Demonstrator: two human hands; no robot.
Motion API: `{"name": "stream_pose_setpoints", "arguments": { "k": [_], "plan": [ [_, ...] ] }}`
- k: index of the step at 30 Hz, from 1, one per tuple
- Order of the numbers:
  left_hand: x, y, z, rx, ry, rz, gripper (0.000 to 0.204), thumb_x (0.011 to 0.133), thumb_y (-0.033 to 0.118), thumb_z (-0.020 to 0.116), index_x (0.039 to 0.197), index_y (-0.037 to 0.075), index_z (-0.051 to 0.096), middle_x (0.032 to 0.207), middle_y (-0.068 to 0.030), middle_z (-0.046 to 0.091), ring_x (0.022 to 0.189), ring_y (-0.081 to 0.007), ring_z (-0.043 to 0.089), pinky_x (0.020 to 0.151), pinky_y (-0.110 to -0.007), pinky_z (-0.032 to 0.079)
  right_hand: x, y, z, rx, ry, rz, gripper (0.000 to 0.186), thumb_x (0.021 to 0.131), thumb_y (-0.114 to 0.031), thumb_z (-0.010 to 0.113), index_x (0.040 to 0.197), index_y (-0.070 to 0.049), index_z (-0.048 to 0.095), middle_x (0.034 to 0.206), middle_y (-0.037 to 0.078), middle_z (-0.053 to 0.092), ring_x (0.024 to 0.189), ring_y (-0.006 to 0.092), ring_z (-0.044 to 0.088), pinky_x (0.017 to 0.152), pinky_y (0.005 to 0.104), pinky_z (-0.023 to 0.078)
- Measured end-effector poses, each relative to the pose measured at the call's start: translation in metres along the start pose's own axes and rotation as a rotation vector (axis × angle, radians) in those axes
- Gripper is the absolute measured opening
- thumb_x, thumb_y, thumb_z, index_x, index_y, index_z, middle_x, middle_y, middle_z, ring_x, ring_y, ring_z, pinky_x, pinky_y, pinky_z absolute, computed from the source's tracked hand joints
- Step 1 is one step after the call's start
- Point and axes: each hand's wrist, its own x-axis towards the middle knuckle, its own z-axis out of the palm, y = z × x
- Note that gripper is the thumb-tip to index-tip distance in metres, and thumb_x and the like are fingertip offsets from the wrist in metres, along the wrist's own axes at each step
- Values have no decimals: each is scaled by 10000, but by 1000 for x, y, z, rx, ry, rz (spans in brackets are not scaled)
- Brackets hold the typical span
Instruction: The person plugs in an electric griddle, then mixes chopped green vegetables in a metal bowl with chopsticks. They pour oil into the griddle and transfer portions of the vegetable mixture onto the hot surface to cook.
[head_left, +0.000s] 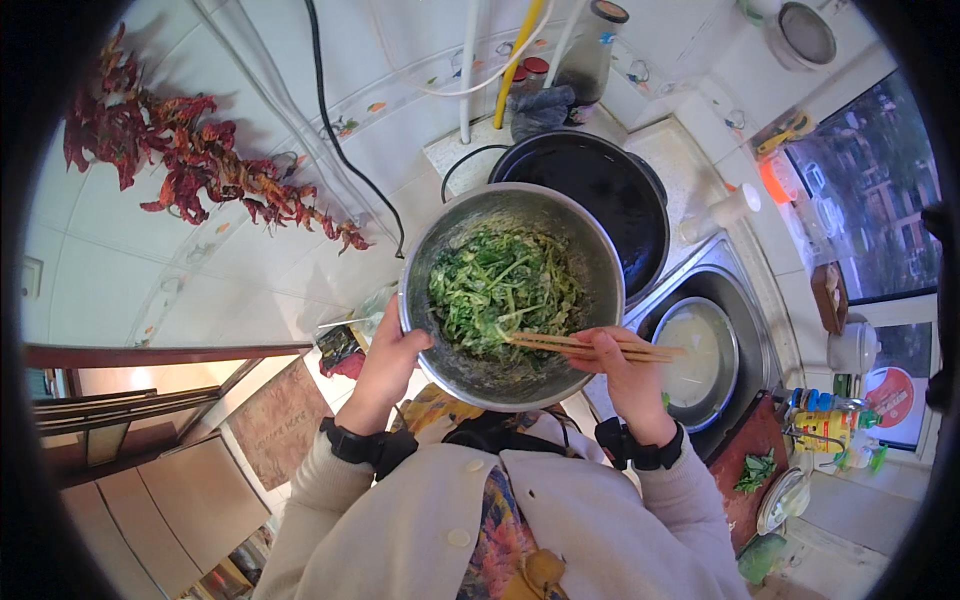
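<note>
A large metal mixing bowl is held up in front of me, tilted so its inside shows. Chopped leafy greens with a pale, floury coating fill its middle, and whitish paste clings to the wall. My left hand grips the bowl's left rim, thumb over the edge. In my right hand is a pair of wooden chopsticks, their tips among the greens. The right hand is beside the bowl's right rim; whether it touches the rim I cannot tell.
Behind the bowl stands a wide black pot. To the right, a metal basin of cloudy liquid sits in the sink. Leaves lie on a reddish board. Dried red chillies hang on the left wall; a black cable dangles nearby.
</note>
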Motion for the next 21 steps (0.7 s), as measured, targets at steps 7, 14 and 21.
{"name": "stream_pose_setpoints", "arguments": {
  "k": [7,14,21],
  "plan": [
    [-2,1,4,-74,51,-31,591,723,-8,490,1300,73,389,931,-18,533,710,-84,495,533,-200,397,1,9,-11,142,-13,-46,246,959,-180,482,987,47,573,974,183,635,849,274,658,748,365,570],
    [-3,3,4,-137,57,-78,600,730,-26,491,1312,72,382,958,-36,542,707,-94,521,518,-209,425,3,10,-25,210,11,-108,265,967,-179,456,991,57,574,967,186,637,823,280,662,743,369,570],
    [-4,5,5,-167,88,-128,559,765,-31,476,1308,67,385,968,-48,552,673,-97,540,487,-203,441,8,-4,-31,245,32,-204,274,969,-214,434,989,28,560,971,204,632,805,302,663,724,395,566]
  ]
}}
